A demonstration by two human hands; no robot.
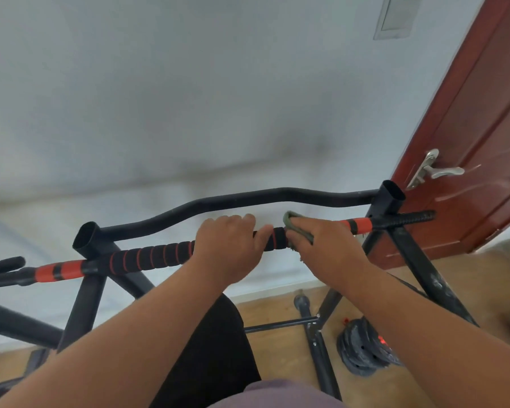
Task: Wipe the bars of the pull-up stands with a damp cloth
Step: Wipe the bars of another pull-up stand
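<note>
Step in hand: wiping the front straight bar of the pull-up stand, the one with black foam grip ringed in red and orange-red bands near each upright.

Left hand: fingers curled over the top of the foam grip, thumb toward the right; it grips the bar near mid-span, apparently steadying it.

Right hand: wrapped round the same bar just to the right of the left hand, with a grey-green cloth pressed between palm and bar. The cloth shows at the fingertips and below the thumb side; the rest is hidden under the hand. The two hands sit close, a short stretch of foam visible between them.

Position: cloth is right of centre on the front bar. The curved black bar behind runs between the two open-topped uprights and is touched by neither hand.

Judgement: mid-task. Whether the left part of the foam or the rear bar has been wiped cannot be told from the surface.

Next move likely calls for sliding the wrapped cloth along the bar toward the right orange band, keeping squeeze even over the foam ridges, left hand holding the frame against the push.

Writing: none legible. No brand or label on bars, cloth, or the red-brown door with its metal handle. Weight plates on the wooden floor show a red mark, unreadable.
</note>
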